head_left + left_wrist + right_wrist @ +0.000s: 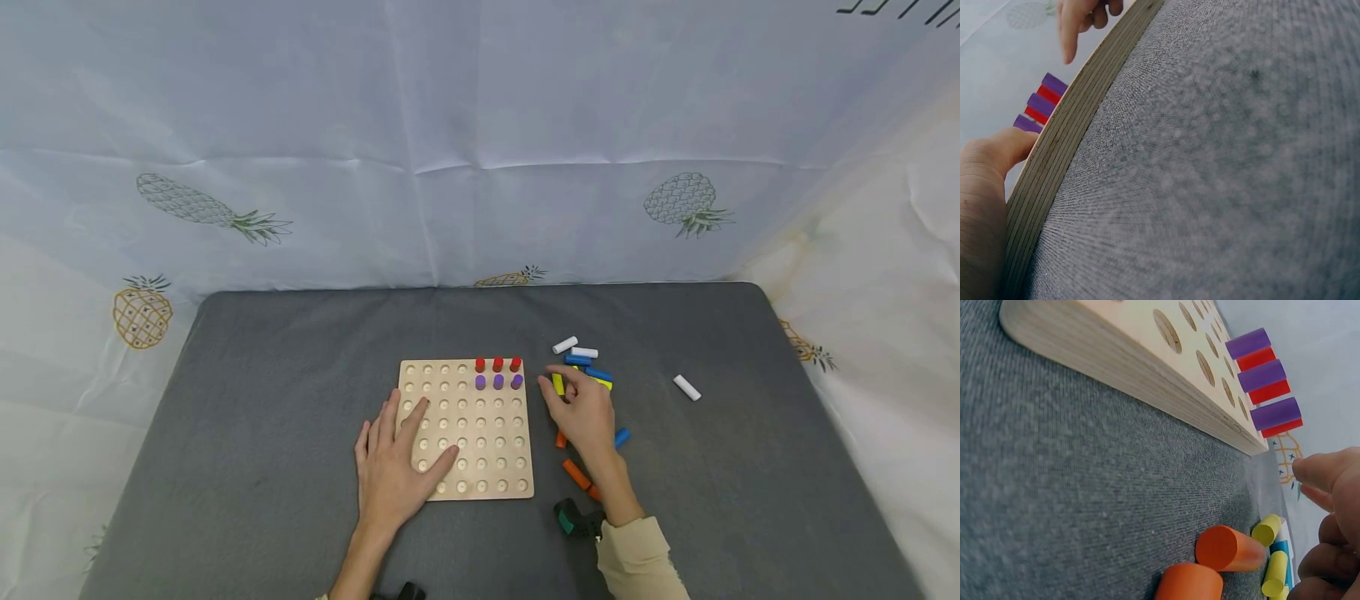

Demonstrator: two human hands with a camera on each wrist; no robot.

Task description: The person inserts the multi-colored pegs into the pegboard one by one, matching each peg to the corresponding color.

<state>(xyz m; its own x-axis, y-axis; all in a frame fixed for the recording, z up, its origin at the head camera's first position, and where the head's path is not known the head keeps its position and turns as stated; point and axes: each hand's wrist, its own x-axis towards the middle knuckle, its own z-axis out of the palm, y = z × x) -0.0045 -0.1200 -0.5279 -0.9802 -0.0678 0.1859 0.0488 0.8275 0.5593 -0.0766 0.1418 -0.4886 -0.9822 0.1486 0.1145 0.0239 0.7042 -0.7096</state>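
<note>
A square wooden pegboard [527, 437] with rows of round holes lies on the grey cloth. My left hand [393, 479] rests on its left side with the fingers spread. Red pegs [498, 364] stand in three holes of the far row at the right. Purple pegs [498, 382] fill the three holes in front of them. Past the board's right edge hovers my right hand [587, 414], thumb and index finger apart, the other fingers bent. I see nothing between them. Close by its fingertips lies a yellow peg [558, 383].
Loose blue pegs [577, 360] and white pegs [565, 344] lie beyond the right hand. Orange pegs [576, 474] are nearer me, partly behind the forearm. One white peg [687, 387] lies farther right. A black device [576, 518] with a green patch is by the right wrist.
</note>
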